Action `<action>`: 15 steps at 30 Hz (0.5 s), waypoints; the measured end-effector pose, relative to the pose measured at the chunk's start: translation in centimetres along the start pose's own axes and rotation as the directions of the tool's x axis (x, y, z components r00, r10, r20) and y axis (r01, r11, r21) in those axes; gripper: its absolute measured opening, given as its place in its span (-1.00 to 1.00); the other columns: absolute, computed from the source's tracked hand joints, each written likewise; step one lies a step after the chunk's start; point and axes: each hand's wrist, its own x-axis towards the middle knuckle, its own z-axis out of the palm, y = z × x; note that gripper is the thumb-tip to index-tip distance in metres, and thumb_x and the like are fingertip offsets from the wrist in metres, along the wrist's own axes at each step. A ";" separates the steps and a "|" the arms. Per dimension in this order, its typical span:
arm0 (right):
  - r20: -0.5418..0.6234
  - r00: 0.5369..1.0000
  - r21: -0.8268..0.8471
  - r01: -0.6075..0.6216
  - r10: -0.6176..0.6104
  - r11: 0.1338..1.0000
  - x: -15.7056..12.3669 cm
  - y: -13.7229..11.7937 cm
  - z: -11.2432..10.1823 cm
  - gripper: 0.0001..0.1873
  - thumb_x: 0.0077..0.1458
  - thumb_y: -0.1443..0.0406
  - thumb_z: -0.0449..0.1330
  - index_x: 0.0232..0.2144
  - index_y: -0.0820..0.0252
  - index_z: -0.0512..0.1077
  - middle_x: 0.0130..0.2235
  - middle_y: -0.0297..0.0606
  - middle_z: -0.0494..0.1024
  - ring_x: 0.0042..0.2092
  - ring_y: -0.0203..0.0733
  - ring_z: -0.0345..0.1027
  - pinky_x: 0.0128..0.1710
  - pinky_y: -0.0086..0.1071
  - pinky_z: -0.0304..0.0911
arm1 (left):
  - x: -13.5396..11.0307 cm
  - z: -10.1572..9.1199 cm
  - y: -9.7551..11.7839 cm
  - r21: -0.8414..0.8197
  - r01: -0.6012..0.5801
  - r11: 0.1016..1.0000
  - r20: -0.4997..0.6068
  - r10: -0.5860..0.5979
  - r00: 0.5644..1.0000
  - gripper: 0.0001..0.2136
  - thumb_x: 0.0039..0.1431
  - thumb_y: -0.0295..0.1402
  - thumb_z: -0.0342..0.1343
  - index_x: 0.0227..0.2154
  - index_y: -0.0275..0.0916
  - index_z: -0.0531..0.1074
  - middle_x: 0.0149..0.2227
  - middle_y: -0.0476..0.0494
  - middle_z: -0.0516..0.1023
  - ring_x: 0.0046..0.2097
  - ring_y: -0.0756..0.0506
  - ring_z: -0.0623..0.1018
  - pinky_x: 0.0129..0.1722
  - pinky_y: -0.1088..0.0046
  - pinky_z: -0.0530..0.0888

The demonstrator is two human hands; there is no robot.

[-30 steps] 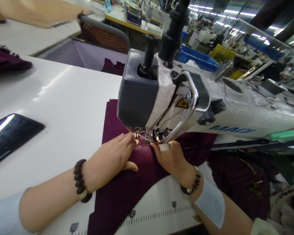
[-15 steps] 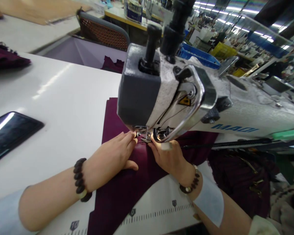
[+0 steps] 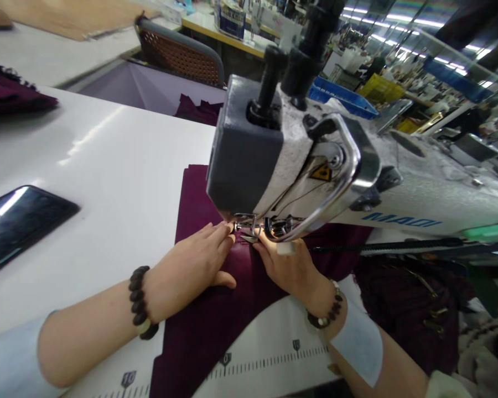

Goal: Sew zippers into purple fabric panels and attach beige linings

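A maroon fabric piece (image 3: 207, 326) lies on the white sewing table (image 3: 108, 182) and runs under the head of a grey-white sewing machine (image 3: 299, 166). My left hand (image 3: 191, 265) rests flat on the fabric, fingers stretched out, fingertips just left of the presser foot (image 3: 247, 231). My right hand (image 3: 288, 268) presses on the fabric right of the foot; its fingertips are hidden under the machine head. A pale tape wraps one right finger. Both wrists wear bead bracelets.
A black phone (image 3: 16, 224) lies at the table's left. A printed ruler scale (image 3: 269, 362) runs along the near edge. More maroon fabric (image 3: 8, 94) sits far left. A chair (image 3: 182, 52) and blue crates (image 3: 340, 97) stand behind; dark fabric (image 3: 410, 309) hangs right.
Both hands stay in the same place on the fabric by the presser foot. Only the camera view has shifted slightly.
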 end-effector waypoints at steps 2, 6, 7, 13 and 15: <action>-0.033 0.999 -0.021 0.005 -0.006 1.000 0.0 0.0 -0.1 -0.74 0.21 0.33 -0.01 -0.21 0.25 0.47 -0.30 -0.18 0.52 -0.37 -0.25 0.34 -0.37 -0.42 0.14 | -0.1 0.2 -0.1 -0.022 -0.007 1.000 -0.019 0.007 1.000 -0.41 -0.08 -0.06 0.22 -0.08 -0.43 0.33 0.00 -0.42 0.37 0.07 -0.27 0.36 0.09 0.22 0.30; -0.048 0.999 -0.047 -0.020 0.018 0.999 0.0 -0.2 0.0 -0.73 0.21 0.32 0.00 -0.16 0.27 0.45 -0.25 -0.15 0.52 -0.36 -0.24 0.35 -0.39 -0.42 0.14 | -0.1 0.4 -0.1 -0.033 -0.019 0.999 -0.049 0.018 0.999 -0.39 -0.08 -0.06 0.23 -0.06 -0.42 0.31 0.01 -0.41 0.36 0.08 -0.27 0.35 0.10 0.20 0.29; -0.047 0.999 -0.047 -0.021 0.019 0.999 0.1 -0.3 0.1 -0.73 0.21 0.32 0.00 -0.14 0.27 0.44 -0.25 -0.14 0.52 -0.36 -0.24 0.36 -0.40 -0.42 0.14 | -0.1 0.4 -0.1 -0.021 -0.017 1.000 -0.045 0.016 0.999 -0.39 -0.09 -0.06 0.23 -0.07 -0.42 0.32 0.00 -0.41 0.37 0.08 -0.27 0.36 0.10 0.20 0.30; -0.084 0.995 -0.039 -0.055 0.051 0.998 0.2 -0.3 0.5 -0.75 0.17 0.32 0.06 -0.14 0.25 0.45 -0.29 -0.21 0.54 -0.40 -0.26 0.36 -0.43 -0.43 0.15 | 0.0 -0.1 0.1 0.002 -0.006 1.000 -0.001 0.006 1.000 -0.44 -0.09 -0.04 0.21 -0.14 -0.42 0.35 -0.04 -0.39 0.40 0.04 -0.26 0.40 0.08 0.21 0.33; -0.066 0.997 -0.046 -0.046 0.043 0.998 0.2 -0.3 0.4 -0.76 0.17 0.31 0.06 -0.17 0.26 0.46 -0.30 -0.20 0.54 -0.41 -0.26 0.36 -0.44 -0.42 0.14 | 0.0 -0.1 0.1 -0.026 -0.007 1.000 -0.017 0.007 1.000 -0.43 -0.08 -0.05 0.21 -0.12 -0.43 0.34 -0.03 -0.41 0.39 0.05 -0.26 0.38 0.08 0.19 0.32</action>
